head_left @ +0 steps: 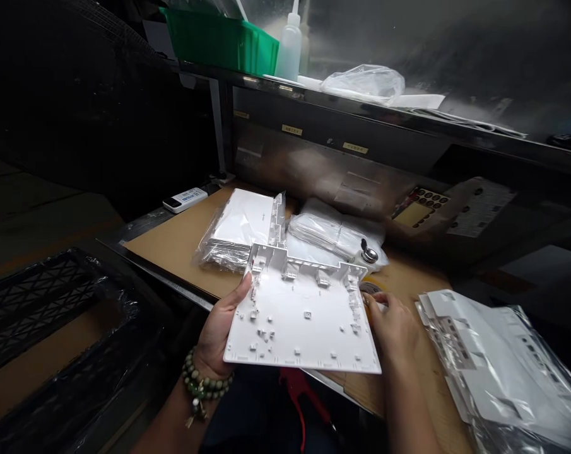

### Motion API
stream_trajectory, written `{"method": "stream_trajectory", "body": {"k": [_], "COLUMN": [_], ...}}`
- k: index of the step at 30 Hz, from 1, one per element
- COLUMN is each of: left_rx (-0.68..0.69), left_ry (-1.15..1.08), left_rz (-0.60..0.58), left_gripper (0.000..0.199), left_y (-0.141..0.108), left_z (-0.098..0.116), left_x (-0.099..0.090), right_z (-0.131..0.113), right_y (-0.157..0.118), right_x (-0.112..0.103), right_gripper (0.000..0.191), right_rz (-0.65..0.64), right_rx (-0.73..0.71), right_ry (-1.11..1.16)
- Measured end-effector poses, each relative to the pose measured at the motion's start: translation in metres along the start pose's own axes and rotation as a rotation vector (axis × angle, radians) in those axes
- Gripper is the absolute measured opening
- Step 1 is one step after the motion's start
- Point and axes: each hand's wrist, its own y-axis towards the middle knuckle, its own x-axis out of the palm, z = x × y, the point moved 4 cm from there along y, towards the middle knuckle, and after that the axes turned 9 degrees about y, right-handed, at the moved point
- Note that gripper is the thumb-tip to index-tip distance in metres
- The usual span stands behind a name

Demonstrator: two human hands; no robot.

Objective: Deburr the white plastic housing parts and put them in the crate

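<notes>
My left hand [219, 328] grips the left edge of a white plastic cover panel [304, 315], inner side up, with small clips and ribs showing. It is held just above the near edge of the brown workbench [176, 239]. My right hand [394, 325] rests at the panel's right edge, fingers curled against it near a roll of yellow tape [371, 287]. A beaded bracelet [202, 384] sits on my left wrist.
Stacks of bagged white panels lie behind [240, 230] and to the right [498, 366]. A small metal-capped bottle [368, 254] stands behind the panel. A black crate [43, 315] sits at left. A green bin [219, 41] and squeeze bottle [289, 44] stand on the upper shelf. A red tool [299, 394] hangs below.
</notes>
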Motion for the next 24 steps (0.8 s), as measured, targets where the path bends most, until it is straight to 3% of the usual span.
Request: {"method": "stream_trajectory", "body": {"k": [4,7,8,10,11,13,15,17,21,24], "left_rx": [0.033,0.093,0.106,0.108,0.107,0.129,0.172,0.197,0.235,0.271], "left_ry": [0.022,0.015,0.005,-0.023,-0.041,-0.073,-0.092,-0.096,-0.093,-0.047], "left_rz": [-0.057,-0.106,-0.113,-0.107,-0.093,-0.057,-0.025,-0.014,0.007,0.092], "left_gripper": [0.061,0.059,0.059,0.058,0.058,0.058,0.059,0.058,0.056,0.056], "left_y": [-0.004,-0.009,-0.012,-0.018,-0.022,-0.03,-0.039,-0.046,-0.059,-0.073], "left_z": [0.003,0.011,0.013,0.018,0.02,0.024,0.028,0.03,0.031,0.03], "left_x": [-0.003,-0.013,-0.017,-0.026,-0.03,-0.035,-0.038,-0.038,-0.035,-0.052], "right_z": [-0.01,-0.011,-0.01,-0.007,-0.007,-0.003,0.008,0.015,0.013,0.015], "right_y": [-0.013,-0.048,-0.065,-0.105,-0.126,-0.168,-0.197,-0.208,-0.202,-0.194], "right_x": [-0.02,-0.043,-0.045,-0.033,-0.019,0.017,0.05,0.071,0.089,0.095], "right_gripper": [0.041,0.041,0.04,0.036,0.034,0.03,0.028,0.028,0.036,0.035], "right_rz": [0.117,0.253,0.238,0.049,-0.149,-0.53,-0.758,-0.816,-0.806,-0.88], "right_rx": [-0.068,-0.149,-0.166,-0.197,-0.226,-0.224,-0.097,0.004,0.001,0.017], "right_ry": [0.067,0.228,0.3,0.429,0.465,0.343,0.12,0.014,0.124,0.253]}}
